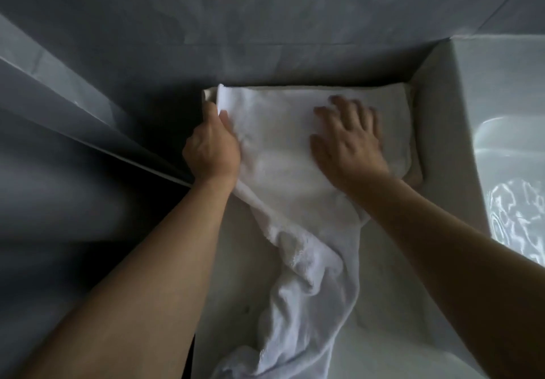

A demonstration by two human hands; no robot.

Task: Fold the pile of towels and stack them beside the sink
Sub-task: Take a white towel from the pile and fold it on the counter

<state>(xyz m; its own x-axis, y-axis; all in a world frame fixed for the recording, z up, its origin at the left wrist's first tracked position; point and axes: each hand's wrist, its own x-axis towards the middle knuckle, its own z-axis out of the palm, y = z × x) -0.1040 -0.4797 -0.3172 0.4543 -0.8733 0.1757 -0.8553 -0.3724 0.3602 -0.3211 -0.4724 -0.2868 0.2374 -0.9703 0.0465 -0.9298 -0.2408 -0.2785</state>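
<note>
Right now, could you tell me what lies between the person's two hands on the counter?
In the head view, only white towel lies between the left hand and the right hand; the right rests flat on it.

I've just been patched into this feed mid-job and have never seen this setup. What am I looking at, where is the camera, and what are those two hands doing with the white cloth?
There is no machine here: a person works bare-handed, and the single camera sits on their head, looking forward and down.

The left hand grips the left edge of a white towel. The right hand lies flat on it, fingers spread, pressing it down. The towel's far part is spread over what looks like folded towels against the wall; its near end trails crumpled toward the person.

All this rests on a pale counter. The sink is at the right.
</note>
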